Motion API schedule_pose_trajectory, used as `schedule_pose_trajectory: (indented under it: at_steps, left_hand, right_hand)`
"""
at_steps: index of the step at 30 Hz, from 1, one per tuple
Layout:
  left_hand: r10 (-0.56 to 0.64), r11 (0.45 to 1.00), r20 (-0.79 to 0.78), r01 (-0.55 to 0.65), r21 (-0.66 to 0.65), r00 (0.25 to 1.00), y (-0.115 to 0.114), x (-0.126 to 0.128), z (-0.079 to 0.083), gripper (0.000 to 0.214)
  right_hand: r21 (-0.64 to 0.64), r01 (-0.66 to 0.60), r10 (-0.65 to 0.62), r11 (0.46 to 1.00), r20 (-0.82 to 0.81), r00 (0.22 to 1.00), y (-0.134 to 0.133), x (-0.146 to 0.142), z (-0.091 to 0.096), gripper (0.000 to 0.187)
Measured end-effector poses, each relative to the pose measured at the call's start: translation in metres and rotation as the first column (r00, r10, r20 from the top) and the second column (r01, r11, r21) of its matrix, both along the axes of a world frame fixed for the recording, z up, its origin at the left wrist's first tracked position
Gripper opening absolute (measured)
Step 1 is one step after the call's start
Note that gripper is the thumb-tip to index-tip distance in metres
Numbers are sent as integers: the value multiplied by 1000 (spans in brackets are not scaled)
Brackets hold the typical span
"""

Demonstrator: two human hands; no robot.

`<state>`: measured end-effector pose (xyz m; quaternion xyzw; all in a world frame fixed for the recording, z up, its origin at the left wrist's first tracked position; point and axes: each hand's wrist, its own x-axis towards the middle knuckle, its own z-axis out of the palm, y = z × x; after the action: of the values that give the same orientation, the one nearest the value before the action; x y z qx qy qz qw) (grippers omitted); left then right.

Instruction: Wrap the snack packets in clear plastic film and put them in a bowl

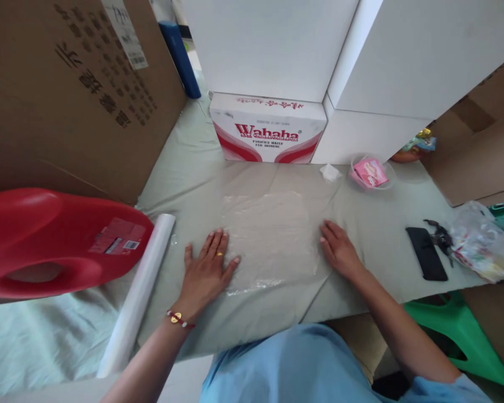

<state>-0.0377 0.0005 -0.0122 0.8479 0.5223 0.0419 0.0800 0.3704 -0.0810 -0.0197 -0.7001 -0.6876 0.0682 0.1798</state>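
Note:
A sheet of clear plastic film lies flat on the pale green cloth covering the table. My left hand rests palm down on the film's left edge, fingers stretched out, with a ring and a red bracelet. My right hand lies flat on the film's right edge, fingers together and extended. Neither hand holds anything. A white roll of film lies to the left of my left hand.
A red plastic jug lies at the left beside a big cardboard box. A Wahaha carton and white boxes stand behind. A bowl with a pink packet, a black phone, keys and a plastic bag lie right.

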Motion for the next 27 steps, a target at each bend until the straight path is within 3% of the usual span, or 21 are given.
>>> schedule_pose_trajectory:
  at_steps: [4,8,11,14,16,18,20,23,25,27]
  left_hand:
    - [25,1000,-41,-26,-15,999,-1,9,-1,76]
    - [28,1000,-32,-29,-11,999,-12,20,-2,75]
    - [33,999,-20,-33,8,999,-23,28,-1,73]
    - [49,999,-23,-49,4,999,-25,35,1,72]
    - [56,998,-32,-56,-17,998,-20,40,2,71]
    - [55,997,-39,-57,-44,998,-10,45,2,71]
    - [56,997,-40,-58,-59,998,-1,49,2,71]
    - [59,997,-26,-61,-50,998,6,51,1,71]
    - [69,998,1,-69,-8,998,1,46,1,71]
    - [72,995,44,-75,65,996,-10,36,0,71]
  right_hand:
    - [-6,195,-195,981,-47,980,68,51,16,51]
    - [-32,422,-420,906,56,906,160,74,25,56]
    - [-92,392,-386,916,76,920,209,78,27,48]
    - [-97,295,-289,951,69,955,230,72,33,49]
    - [-10,257,-256,966,50,965,225,58,39,55]
    - [94,144,-146,985,20,989,202,35,41,55]
    - [133,-92,92,987,8,996,166,9,37,54]
    - [34,-402,401,915,13,916,110,-18,21,53]
    - [-26,-438,438,899,-3,899,85,-15,12,51]
    - [6,-273,273,962,-12,962,73,7,12,49]
